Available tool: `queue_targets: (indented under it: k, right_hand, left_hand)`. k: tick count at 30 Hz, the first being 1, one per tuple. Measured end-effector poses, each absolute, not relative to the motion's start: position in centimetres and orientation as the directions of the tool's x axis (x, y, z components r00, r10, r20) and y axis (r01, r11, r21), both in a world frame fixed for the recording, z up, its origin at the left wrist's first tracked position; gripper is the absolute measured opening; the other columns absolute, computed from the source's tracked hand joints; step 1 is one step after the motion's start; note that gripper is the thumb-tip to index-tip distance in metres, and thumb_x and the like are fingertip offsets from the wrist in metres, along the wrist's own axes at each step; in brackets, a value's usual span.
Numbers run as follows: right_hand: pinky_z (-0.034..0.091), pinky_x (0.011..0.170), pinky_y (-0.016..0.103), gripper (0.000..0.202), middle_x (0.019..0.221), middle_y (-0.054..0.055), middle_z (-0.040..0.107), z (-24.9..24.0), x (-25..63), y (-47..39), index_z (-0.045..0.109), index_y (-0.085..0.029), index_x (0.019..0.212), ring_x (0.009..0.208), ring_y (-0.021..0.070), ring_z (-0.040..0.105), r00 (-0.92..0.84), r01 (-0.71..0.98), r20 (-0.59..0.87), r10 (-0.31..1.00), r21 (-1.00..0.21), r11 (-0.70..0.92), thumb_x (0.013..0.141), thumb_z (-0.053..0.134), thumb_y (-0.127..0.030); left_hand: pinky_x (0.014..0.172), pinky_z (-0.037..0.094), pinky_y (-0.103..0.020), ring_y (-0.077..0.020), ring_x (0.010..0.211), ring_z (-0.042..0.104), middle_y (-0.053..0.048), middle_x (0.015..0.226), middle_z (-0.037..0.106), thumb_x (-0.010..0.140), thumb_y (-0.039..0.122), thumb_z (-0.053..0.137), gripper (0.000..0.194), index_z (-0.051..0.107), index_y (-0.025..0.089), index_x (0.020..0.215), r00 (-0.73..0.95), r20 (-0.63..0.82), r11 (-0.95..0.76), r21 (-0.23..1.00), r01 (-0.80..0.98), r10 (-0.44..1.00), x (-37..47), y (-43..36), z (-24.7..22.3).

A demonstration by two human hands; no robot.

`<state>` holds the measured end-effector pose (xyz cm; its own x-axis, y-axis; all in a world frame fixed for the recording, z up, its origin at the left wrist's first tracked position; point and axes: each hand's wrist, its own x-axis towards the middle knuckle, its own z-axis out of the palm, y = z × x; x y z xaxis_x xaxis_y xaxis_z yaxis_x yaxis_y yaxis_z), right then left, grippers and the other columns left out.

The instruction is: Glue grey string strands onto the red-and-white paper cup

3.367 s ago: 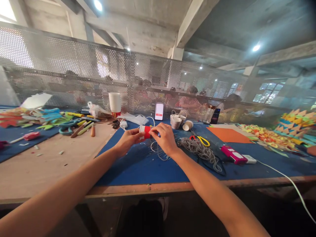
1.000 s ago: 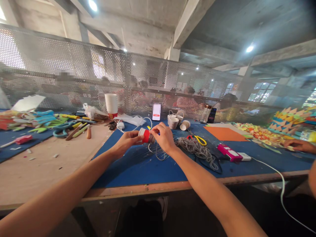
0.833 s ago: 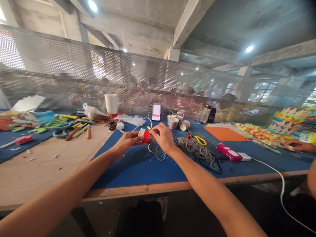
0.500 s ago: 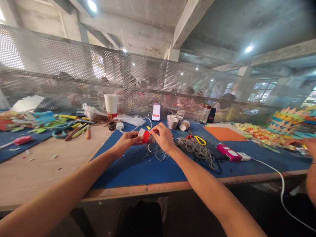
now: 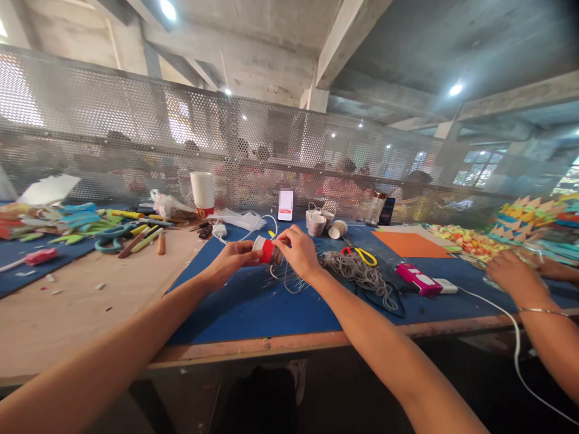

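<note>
My left hand (image 5: 236, 259) is closed around the white end of a red and white paper cup (image 5: 266, 250), which lies tilted on its side above the blue mat. Grey cord (image 5: 275, 256) appears wound round the cup's other end. At that end my right hand (image 5: 296, 248) has thumb and forefinger pinched together on the cord; the exact grip point is partly hidden by the fingers. A loose loop of the cord hangs below onto the mat. Right of my hands lies a tangled heap of grey cord (image 5: 357, 271), with yellow-handled scissors (image 5: 365, 257) beside it.
Several cord-covered cups (image 5: 315, 222) stand behind my right hand. A phone (image 5: 285, 205) leans against the mesh screen, left of them. A stack of paper cups (image 5: 202, 191), blue scissors (image 5: 111, 238) and a magenta box (image 5: 418, 279) lie around. A co-worker's hand (image 5: 515, 274) works at the right.
The co-worker's hand and braceleted wrist have come further into view at the right. My own hands and the cup have hardly moved.
</note>
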<state>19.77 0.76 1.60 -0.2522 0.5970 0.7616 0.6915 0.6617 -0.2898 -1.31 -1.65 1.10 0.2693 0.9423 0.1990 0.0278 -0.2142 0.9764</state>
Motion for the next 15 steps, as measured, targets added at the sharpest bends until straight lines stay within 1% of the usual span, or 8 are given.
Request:
queue_targets:
  k: [9, 15]
  right_hand:
    - [0.049, 0.074, 0.026, 0.013, 0.093, 0.001, 0.067, 1.44, 19.67, 0.84, 0.07, -0.022, 0.086, 0.077, 0.0142, 0.066, -0.253, 0.69, 0.754, 0.606, -0.299, 0.659, 0.098, 0.072, -0.027]
    - [0.049, 0.075, 0.026, 0.013, 0.093, 0.001, 0.066, 1.34, 19.66, 0.99, 0.07, -0.021, 0.085, 0.078, 0.0141, 0.065, -0.244, 0.673, 0.743, 0.624, -0.334, 0.66, 0.097, 0.072, -0.026]
  left_hand:
    - [0.094, 0.054, -0.042, -0.0263, 0.093, 0.073, -0.009, 0.101, 0.082, 0.073, 0.05, 0.087, 0.038, 0.084, 0.02, 0.097, 0.284, 0.204, -0.224, 0.974, 0.042, 0.937, -1.48, -1.67, 1.0]
    - [0.095, 0.053, -0.042, -0.0274, 0.095, 0.073, -0.009, 0.103, 0.082, 0.071, 0.051, 0.087, 0.042, 0.085, 0.02, 0.099, 0.277, 0.204, -0.225, 0.973, 0.045, 0.939, -1.41, -1.63, 1.02]
